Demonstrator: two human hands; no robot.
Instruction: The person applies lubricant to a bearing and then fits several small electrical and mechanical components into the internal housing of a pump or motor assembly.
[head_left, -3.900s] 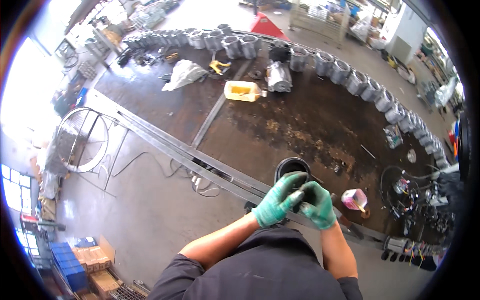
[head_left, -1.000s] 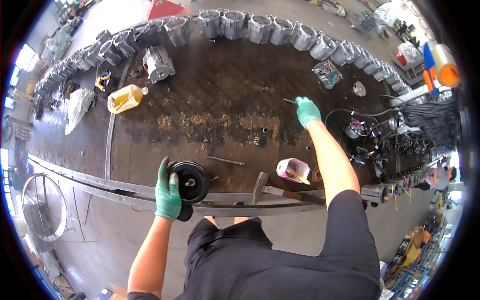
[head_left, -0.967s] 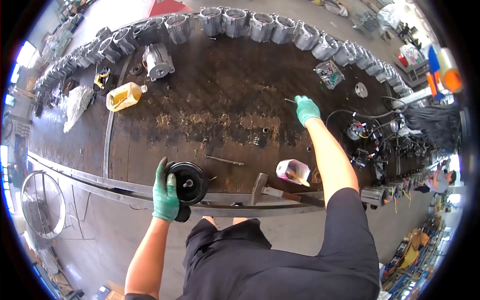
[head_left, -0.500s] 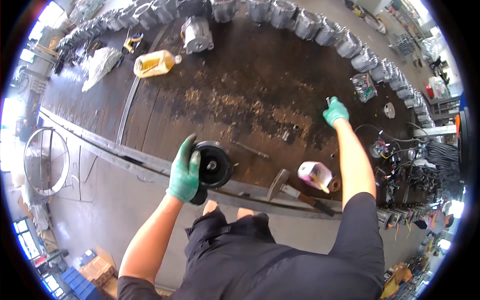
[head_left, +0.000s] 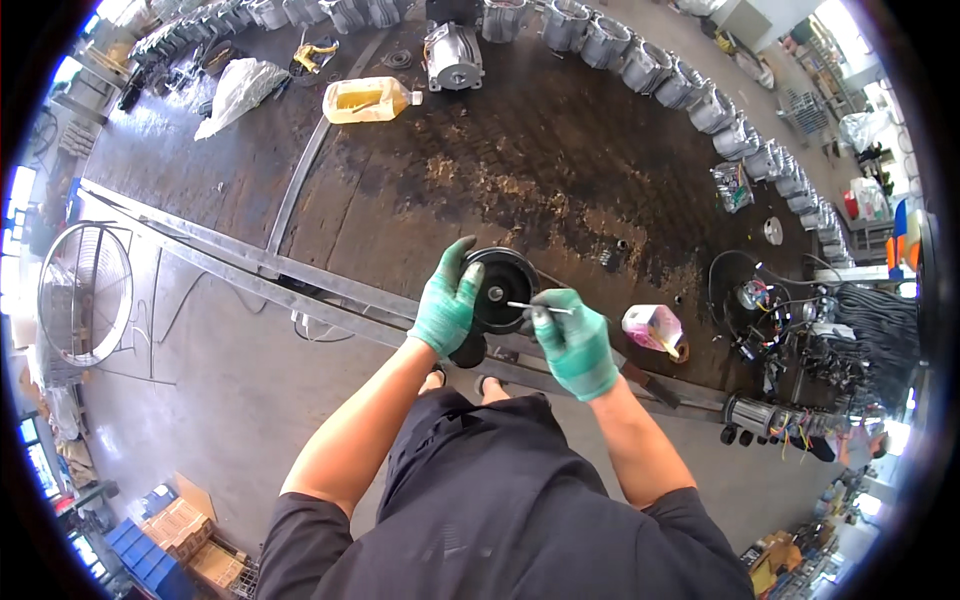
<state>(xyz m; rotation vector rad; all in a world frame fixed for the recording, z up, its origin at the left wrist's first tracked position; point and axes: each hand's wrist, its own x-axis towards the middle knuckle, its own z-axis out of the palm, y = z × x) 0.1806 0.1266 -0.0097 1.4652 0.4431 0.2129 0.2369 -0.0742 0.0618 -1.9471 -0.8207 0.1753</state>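
My left hand (head_left: 445, 312), in a green glove with dark fingertips, is closed on the rim of a black round wheel-like part (head_left: 512, 272) with a metal shaft end at its centre. A dark rounded piece (head_left: 469, 352) shows just below that hand; whether it joins the round part I cannot tell. Between the fingers of my gloved right hand (head_left: 580, 350) is a thin metal pin (head_left: 520, 305), its tip over the part's face near the shaft end. Behind my right hand a hammer is mostly hidden, its dark handle (head_left: 652, 388) showing at the bench edge.
The stained dark bench (head_left: 400, 230) carries a bottle of yellow liquid (head_left: 365, 100), a finned motor (head_left: 453, 60) and a cut plastic container (head_left: 645, 322) with a brush. Several metal housings (head_left: 648, 68) line its far edge. Cables (head_left: 870, 320) lie at right; a large fan (head_left: 85, 290) stands left.
My right hand has come from the far right of the bench to the black round part, bringing the pin. The left hand still holds the part. The whole view has shifted.
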